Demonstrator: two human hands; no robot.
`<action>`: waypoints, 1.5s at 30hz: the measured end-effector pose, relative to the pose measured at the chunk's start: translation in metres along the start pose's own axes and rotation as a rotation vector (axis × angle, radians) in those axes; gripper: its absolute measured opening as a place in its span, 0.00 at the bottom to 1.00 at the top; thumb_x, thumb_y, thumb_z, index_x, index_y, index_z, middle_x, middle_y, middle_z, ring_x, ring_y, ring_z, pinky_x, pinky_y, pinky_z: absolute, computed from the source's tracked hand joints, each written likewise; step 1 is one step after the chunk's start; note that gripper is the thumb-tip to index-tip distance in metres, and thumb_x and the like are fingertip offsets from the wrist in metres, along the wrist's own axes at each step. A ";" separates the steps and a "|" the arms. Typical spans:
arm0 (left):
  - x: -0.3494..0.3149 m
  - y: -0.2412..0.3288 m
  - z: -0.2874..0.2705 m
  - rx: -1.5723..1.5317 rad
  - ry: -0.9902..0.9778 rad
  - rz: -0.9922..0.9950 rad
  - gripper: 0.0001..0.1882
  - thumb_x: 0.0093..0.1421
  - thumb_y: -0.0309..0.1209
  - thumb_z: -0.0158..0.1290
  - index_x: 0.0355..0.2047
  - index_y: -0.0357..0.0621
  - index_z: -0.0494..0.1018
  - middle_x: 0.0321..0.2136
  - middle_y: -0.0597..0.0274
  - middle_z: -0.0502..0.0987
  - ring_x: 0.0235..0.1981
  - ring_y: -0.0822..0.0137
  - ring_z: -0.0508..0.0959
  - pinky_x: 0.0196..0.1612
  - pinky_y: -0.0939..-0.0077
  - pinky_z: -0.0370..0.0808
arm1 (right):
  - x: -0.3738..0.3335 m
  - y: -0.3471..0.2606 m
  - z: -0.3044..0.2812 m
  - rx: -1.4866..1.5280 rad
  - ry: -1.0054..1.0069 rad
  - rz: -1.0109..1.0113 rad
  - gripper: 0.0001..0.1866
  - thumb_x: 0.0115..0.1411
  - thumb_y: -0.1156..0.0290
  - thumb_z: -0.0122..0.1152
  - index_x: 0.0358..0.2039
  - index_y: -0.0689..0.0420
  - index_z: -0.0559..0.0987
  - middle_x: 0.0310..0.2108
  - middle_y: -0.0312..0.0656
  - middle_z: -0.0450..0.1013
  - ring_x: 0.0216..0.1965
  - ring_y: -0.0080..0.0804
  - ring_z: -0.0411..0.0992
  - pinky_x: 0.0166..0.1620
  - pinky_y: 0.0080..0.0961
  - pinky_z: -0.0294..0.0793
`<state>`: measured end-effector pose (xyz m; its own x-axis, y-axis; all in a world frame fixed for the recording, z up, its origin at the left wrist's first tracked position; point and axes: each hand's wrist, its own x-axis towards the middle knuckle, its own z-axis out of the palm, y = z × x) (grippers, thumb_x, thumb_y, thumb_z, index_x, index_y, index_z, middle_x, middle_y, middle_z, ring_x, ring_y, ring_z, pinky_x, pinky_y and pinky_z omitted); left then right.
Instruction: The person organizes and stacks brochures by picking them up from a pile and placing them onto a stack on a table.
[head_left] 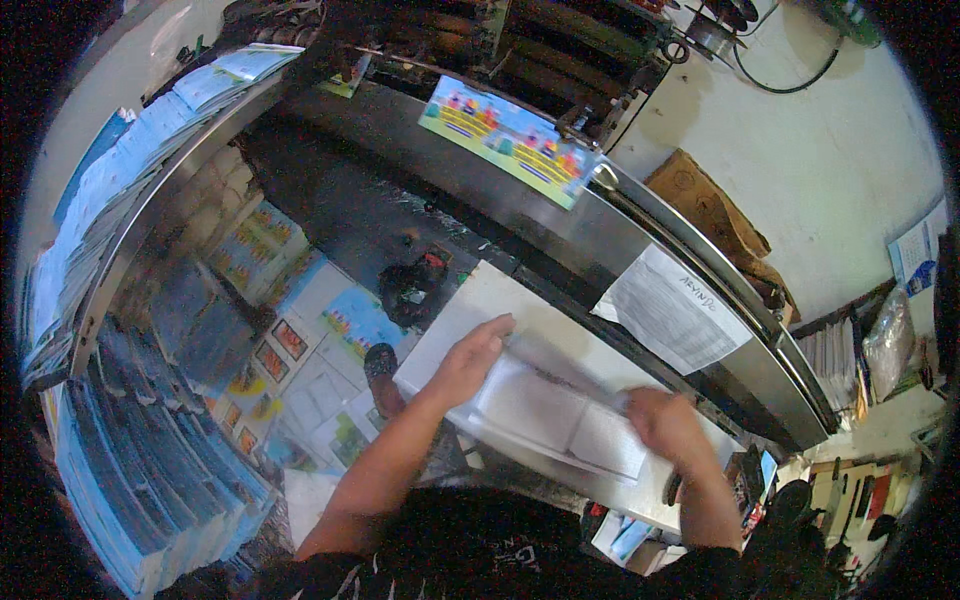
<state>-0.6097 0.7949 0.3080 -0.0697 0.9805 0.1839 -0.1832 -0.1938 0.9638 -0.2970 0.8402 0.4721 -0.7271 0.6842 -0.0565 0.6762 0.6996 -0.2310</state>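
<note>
A white-topped bench [535, 297] stands in front of me, with white paper sheets [520, 405] lying on it in what looks like two parts side by side. My left hand [472, 362] is at the sheets' upper left corner, its fingers stretched out and close together. By the upper right corner my right hand [658, 420] has its fingers curled in. Motion smears it a little, and what it grips, if anything, is hidden. A blurred grey band runs between the two hands along the paper's far edge.
Beyond the bench, a metal machine rail carries a colourful printed strip [510, 140] and a handwritten sheet [675, 308]. Thick stacks of blue-edged printed sheets [150, 480] stand at left, below a shelf of more sheets [150, 170]. Printed papers [315, 375] cover the floor near a foot [382, 372].
</note>
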 end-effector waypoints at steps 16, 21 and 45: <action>-0.005 0.021 0.004 0.255 0.035 0.056 0.27 0.61 0.34 0.58 0.59 0.38 0.67 0.53 0.49 0.72 0.55 0.58 0.73 0.58 0.69 0.67 | 0.090 0.098 -0.055 -0.457 0.396 0.198 0.15 0.52 0.73 0.62 0.42 0.55 0.80 0.42 0.47 0.73 0.44 0.49 0.73 0.47 0.42 0.73; -0.004 0.038 0.004 0.299 -0.007 -0.019 0.26 0.62 0.31 0.56 0.60 0.39 0.66 0.56 0.50 0.70 0.58 0.58 0.70 0.61 0.68 0.66 | 0.042 0.048 -0.011 -0.094 0.223 0.159 0.15 0.49 0.66 0.69 0.37 0.56 0.82 0.38 0.47 0.76 0.42 0.47 0.75 0.44 0.38 0.74; -0.004 0.019 0.003 0.180 0.004 -0.033 0.25 0.66 0.36 0.51 0.60 0.38 0.65 0.59 0.50 0.68 0.61 0.58 0.67 0.64 0.66 0.62 | 0.033 0.042 -0.075 -0.071 0.383 0.166 0.07 0.59 0.73 0.56 0.34 0.63 0.76 0.31 0.55 0.73 0.33 0.50 0.73 0.39 0.37 0.71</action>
<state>-0.6102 0.7871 0.3258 -0.0704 0.9860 0.1511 -0.0074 -0.1520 0.9884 -0.2834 0.9076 0.5333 -0.5200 0.8065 0.2813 0.7965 0.5768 -0.1813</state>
